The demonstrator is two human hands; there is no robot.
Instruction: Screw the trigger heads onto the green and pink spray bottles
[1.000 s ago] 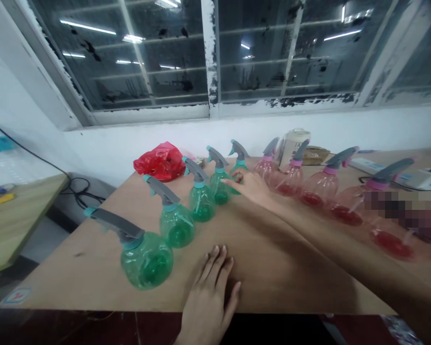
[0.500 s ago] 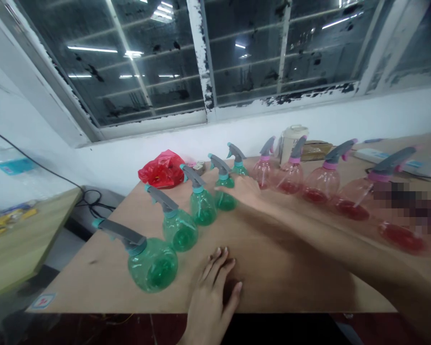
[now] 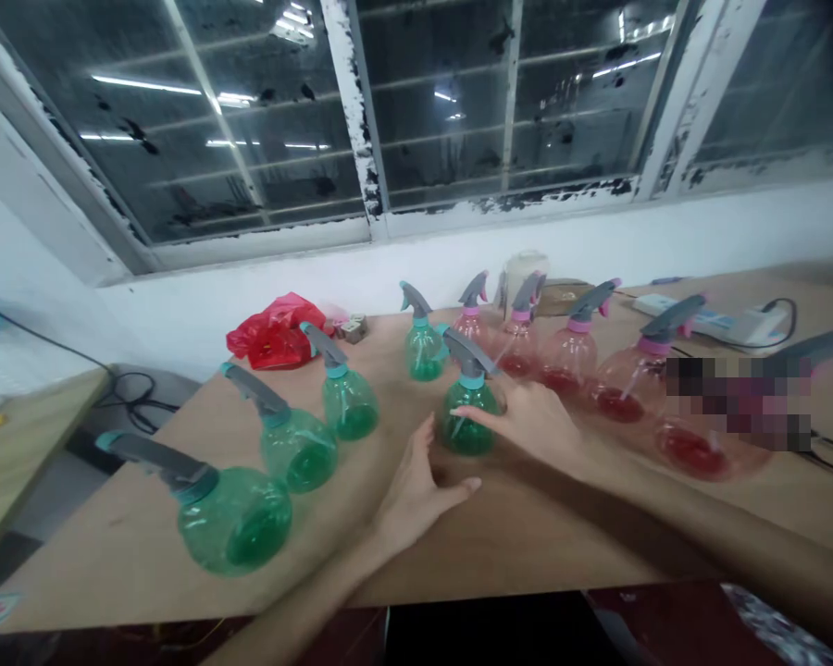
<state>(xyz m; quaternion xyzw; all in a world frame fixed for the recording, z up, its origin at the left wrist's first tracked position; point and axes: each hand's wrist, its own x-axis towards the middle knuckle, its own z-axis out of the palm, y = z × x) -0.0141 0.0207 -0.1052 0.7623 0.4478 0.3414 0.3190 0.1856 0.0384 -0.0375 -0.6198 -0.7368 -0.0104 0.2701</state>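
My right hand (image 3: pixel 538 421) grips a green spray bottle (image 3: pixel 466 438) by its round body, the thumb in front and the other fingers behind. The bottle stands upright, its grey and turquoise trigger head pointing to the left. Just to the left, my left hand (image 3: pixel 409 495) hovers low over the table with thumb and fingers apart, holding nothing. Other green spray bottles stand leftward: a near one (image 3: pixel 232 518), a middle one (image 3: pixel 298 449) and a farther one (image 3: pixel 351 404). Behind the gripped bottle is one more green spray bottle (image 3: pixel 425 350). All contain some green liquid.
Several red spray bottles (image 3: pixel 617 384) with pink collars form a row on the right. At the back are a red plastic bag (image 3: pixel 278 333), a white container (image 3: pixel 526 277) and a power strip (image 3: pixel 728 324). The wooden table (image 3: pixel 361 578) ends near me; a window rises behind.
My right hand has drawn one green spray bottle out of the row, toward me and to the right. My left hand has risen off the table and come forward beside it. The view has shifted right.
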